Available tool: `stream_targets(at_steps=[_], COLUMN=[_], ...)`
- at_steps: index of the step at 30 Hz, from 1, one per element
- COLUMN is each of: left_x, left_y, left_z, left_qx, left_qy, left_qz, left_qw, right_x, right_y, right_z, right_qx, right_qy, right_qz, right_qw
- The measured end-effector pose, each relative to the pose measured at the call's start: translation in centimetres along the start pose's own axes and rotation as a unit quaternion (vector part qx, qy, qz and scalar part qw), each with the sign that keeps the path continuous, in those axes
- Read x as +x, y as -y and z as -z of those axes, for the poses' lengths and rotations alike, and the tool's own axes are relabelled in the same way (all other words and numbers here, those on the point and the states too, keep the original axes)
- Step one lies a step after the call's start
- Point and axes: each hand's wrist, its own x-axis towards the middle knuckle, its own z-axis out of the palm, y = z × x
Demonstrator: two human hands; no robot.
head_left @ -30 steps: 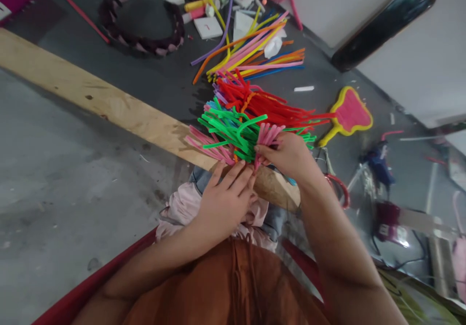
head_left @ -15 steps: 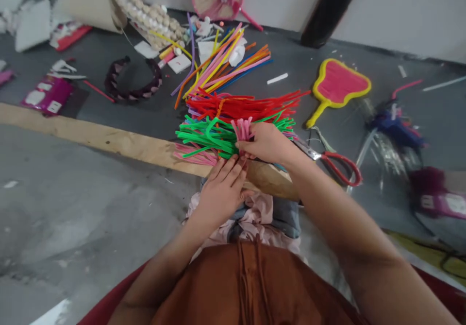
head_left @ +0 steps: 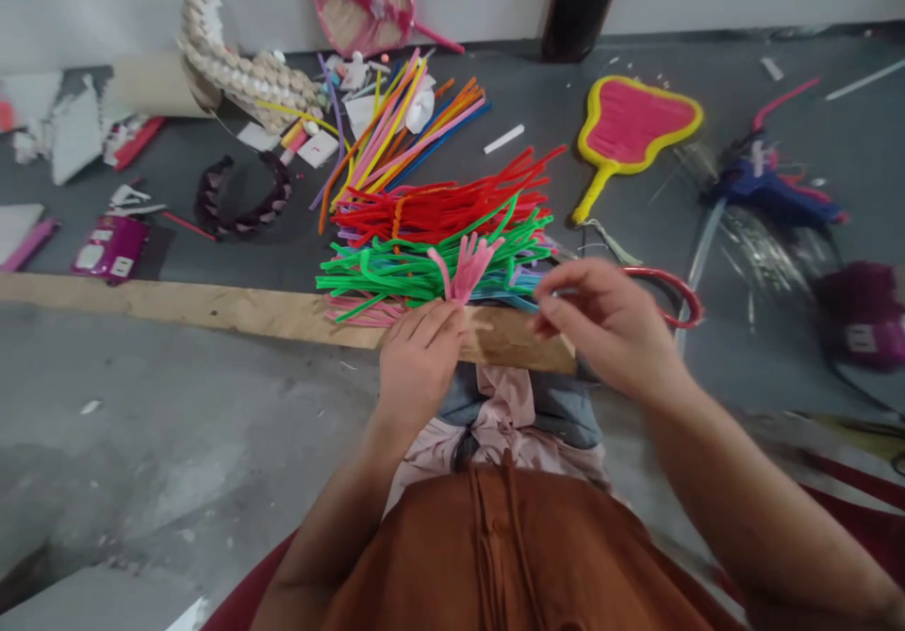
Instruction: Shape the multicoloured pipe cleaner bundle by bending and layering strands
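My left hand (head_left: 422, 353) lies at the table's front edge, its fingers closed round the lower part of a bunch of pink pipe cleaners (head_left: 468, 271). The upper ends fan out over green pipe cleaners (head_left: 382, 268). My right hand (head_left: 612, 329) hovers apart to the right, fingers bent and loosely apart, with nothing visible in them. Behind it shows a red handle of the scissors (head_left: 682, 290); the hand hides much of the tool. Beyond the green bunch lies a red bunch of pipe cleaners (head_left: 452, 207).
A pink-and-yellow fan (head_left: 640, 126) lies at the back right, near a blue glue gun (head_left: 770, 188). Loose coloured pipe cleaners (head_left: 403, 131) and a dark braided headband (head_left: 244, 207) are farther left. A wooden strip (head_left: 176, 306) runs along the table's front edge.
My right hand has let go of the pink pipe cleaners and moved right, towards the scissors. Their ends have spread out. My left hand stays on the bunch. The view has shifted slightly.
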Motion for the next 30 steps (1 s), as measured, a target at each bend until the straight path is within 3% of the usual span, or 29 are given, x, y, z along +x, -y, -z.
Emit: stream_targets(at_steps=[3, 5, 8, 10, 13, 16, 18, 20, 24, 27, 30], left_x=[1.0, 1.4, 1.6, 1.5, 1.5, 1.5, 1.5, 1.3, 0.6, 0.4, 0.7], left_y=[-0.1, -0.3, -0.5, -0.4, 0.2, 0.9, 1.3, 1.5, 1.4, 1.0, 1.0], left_z=[-0.4, -0.6, -0.7, -0.8, -0.8, -0.7, -0.4, 0.0, 0.5, 0.6, 0.8], left_qx=[0.010, 0.012, 0.010, -0.009, -0.054, -0.083, -0.101, -0.107, -0.005, 0.072, 0.084], left_qy=[-0.039, -0.067, -0.095, -0.102, -0.061, -0.013, -0.003, -0.002, -0.013, 0.014, 0.044], left_qz=[0.033, 0.069, 0.128, 0.147, 0.140, 0.122, 0.112, 0.102, 0.106, 0.114, 0.126], left_qw=[0.999, 0.995, 0.987, 0.984, 0.987, 0.989, 0.989, 0.989, 0.994, 0.991, 0.987], right_x=[-0.9, -0.6, 0.3, 0.9, 1.5, 2.4, 3.3, 4.3, 6.0, 6.6, 6.9], right_y=[-0.9, -1.6, -2.1, -2.3, -2.3, -1.9, -1.6, -1.2, -0.9, -0.6, 0.0], right_z=[-1.0, -2.1, -3.4, -3.7, -3.5, -3.0, -3.0, -3.3, -4.2, -4.7, -4.8], right_qx=[-0.010, 0.053, 0.206, 0.253, 0.200, -0.030, -0.169, -0.232, -0.288, -0.311, -0.308], right_qy=[0.132, 0.174, 0.164, 0.143, 0.146, 0.134, 0.108, 0.109, 0.152, 0.158, 0.172], right_qz=[-0.067, -0.131, -0.214, -0.226, -0.185, -0.056, 0.024, 0.059, 0.085, 0.087, 0.079], right_qw=[0.989, 0.974, 0.941, 0.930, 0.951, 0.989, 0.979, 0.965, 0.942, 0.933, 0.932])
